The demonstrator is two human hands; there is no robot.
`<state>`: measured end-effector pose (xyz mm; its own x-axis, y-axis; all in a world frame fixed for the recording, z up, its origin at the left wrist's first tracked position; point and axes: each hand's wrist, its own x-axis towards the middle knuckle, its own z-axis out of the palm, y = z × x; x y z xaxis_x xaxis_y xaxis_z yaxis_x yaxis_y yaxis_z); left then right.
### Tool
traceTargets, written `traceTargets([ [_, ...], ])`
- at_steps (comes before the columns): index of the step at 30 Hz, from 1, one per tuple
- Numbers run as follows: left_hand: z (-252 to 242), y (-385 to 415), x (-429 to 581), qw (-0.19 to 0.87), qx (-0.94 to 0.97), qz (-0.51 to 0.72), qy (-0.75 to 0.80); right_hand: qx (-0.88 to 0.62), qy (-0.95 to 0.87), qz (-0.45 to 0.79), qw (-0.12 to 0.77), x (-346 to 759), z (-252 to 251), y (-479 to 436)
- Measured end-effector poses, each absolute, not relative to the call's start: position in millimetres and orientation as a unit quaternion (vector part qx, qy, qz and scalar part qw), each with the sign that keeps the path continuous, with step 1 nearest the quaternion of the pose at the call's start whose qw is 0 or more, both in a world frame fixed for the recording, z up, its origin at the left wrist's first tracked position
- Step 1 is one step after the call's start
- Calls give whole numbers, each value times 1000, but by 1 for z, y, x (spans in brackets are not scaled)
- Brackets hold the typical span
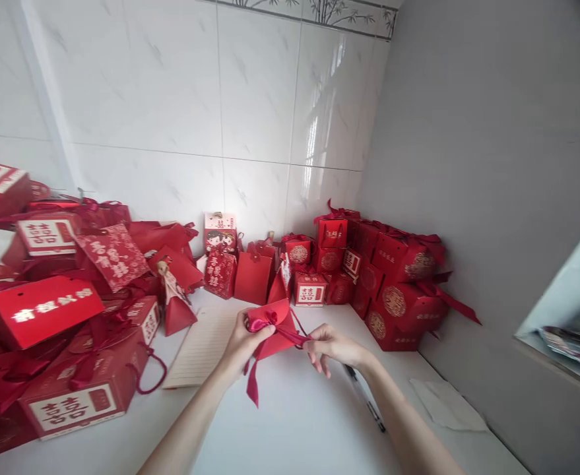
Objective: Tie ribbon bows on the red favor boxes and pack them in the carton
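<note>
A small red box [280, 315] with a dark red ribbon bow [262, 321] is held above the white table at the centre. My left hand [247, 338] grips the box's left side, its thumb on the bow. One ribbon end [253, 389] hangs down below the box. My right hand [332, 348], to the right of the box, pinches another part of the ribbon between thumb and forefinger, and that ribbon is stretched sideways. The other fingers of this hand are curled loosely.
Red boxes [76, 396] are heaped at the left. More boxes [401, 303] stand stacked at the back right. Lined paper [198, 349] lies left of my hands. A pen [369, 402] lies under my right forearm, near a white tissue [447, 404].
</note>
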<state>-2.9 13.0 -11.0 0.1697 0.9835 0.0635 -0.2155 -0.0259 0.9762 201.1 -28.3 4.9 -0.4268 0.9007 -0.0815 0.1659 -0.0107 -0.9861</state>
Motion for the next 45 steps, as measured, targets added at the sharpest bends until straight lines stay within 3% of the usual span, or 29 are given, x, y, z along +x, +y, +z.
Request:
traceTargets([
  [11,-7,14,-1,559,516,498,417,-472,-640,553,250,204,13,-33],
  [14,-7,12,-1,559,534,494,398,-488,-648,519,270,202,16,-36],
  [21,-12,5,3,546,597,470,352,-550,-639,219,491,175,8,-40],
  [24,-15,4,5,548,597,475,342,-545,-680,47,488,157,1,-45],
  [28,-16,3,4,560,598,470,329,-594,-663,-37,455,143,-3,-46],
  [37,-17,6,3,550,574,491,358,-516,-681,41,519,153,-9,-38],
  [42,-10,1,5,417,536,585,443,-517,-661,80,538,150,-8,-37],
  [45,-3,-5,5,375,561,573,465,-515,-658,92,541,147,-7,-37],
])
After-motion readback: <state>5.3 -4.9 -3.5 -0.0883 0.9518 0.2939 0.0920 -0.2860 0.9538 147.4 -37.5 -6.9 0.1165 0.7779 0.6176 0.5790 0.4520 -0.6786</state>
